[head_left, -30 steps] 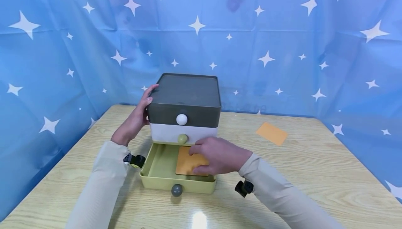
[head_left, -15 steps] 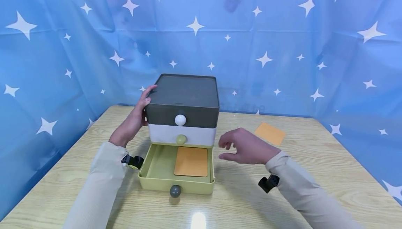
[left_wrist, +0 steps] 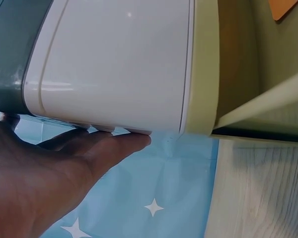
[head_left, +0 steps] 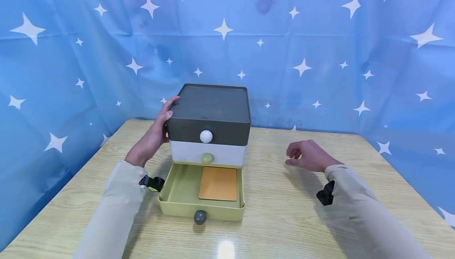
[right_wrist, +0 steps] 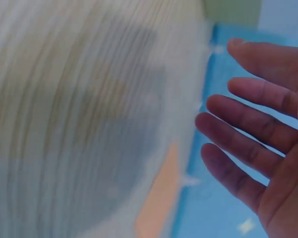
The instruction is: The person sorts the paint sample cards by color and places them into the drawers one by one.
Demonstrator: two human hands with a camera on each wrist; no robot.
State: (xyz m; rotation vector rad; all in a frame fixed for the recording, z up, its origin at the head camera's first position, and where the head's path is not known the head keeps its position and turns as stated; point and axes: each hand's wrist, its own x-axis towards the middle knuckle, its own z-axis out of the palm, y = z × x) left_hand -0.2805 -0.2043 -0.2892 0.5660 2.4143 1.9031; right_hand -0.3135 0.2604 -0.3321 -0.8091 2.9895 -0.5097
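Observation:
My left hand [head_left: 151,140] rests against the left side of a small drawer box [head_left: 213,103], dark on top and white below. In the left wrist view its fingers stretch out along the box's side wall. The green bottom drawer [head_left: 184,186] is pulled out toward me. A flat orange card [head_left: 218,184] lies in its right part. My right hand [head_left: 310,155] is above the table to the right of the box and holds nothing. The right wrist view shows its fingers spread and loosely bent. Another orange card [right_wrist: 160,198] on the table appears there, hidden behind this hand in the head view.
The box stands on a light wooden table [head_left: 277,219]. Blue cloth [head_left: 270,53] with white stars hangs behind and at both sides. Round knobs stick out from the drawer fronts, a dark grey knob [head_left: 200,217] on the pulled-out drawer.
My right hand has left the card in the drawer and moved right, over the table toward the other orange card, which it now covers. My left hand has stayed on the box.

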